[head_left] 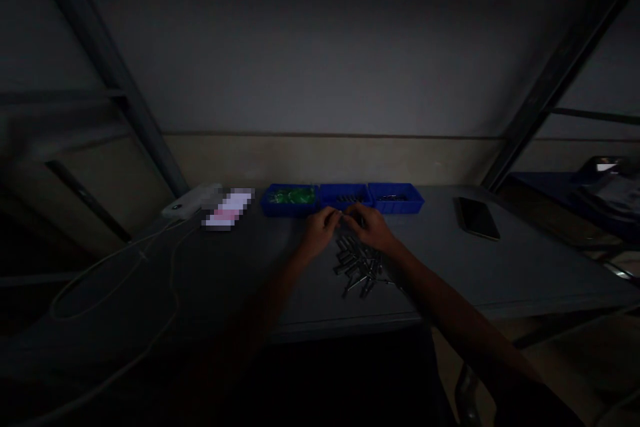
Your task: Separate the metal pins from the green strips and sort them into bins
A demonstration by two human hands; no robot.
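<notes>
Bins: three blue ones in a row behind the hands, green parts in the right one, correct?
No: the head view shows the green parts in the left bin, not the right. The three bins do stand in a row behind the left hand and right hand.

Grey surface, dim light: 3 trays, loose parts, a phone and a corded unit.

Surface, flat and grey. Back edge: 3 blue trays touching in 1 row; left tray holds green pieces, middle tray and right tray hold dark small parts, too dim to identify. Centre front: 1 pile of small metal pins, lying loose. Right: 1 dark phone, flat, well apart from the trays. Back left: 1 white block with a pale cable looping toward the front edge; beside it, 1 pink-and-white item, blurred.
</notes>
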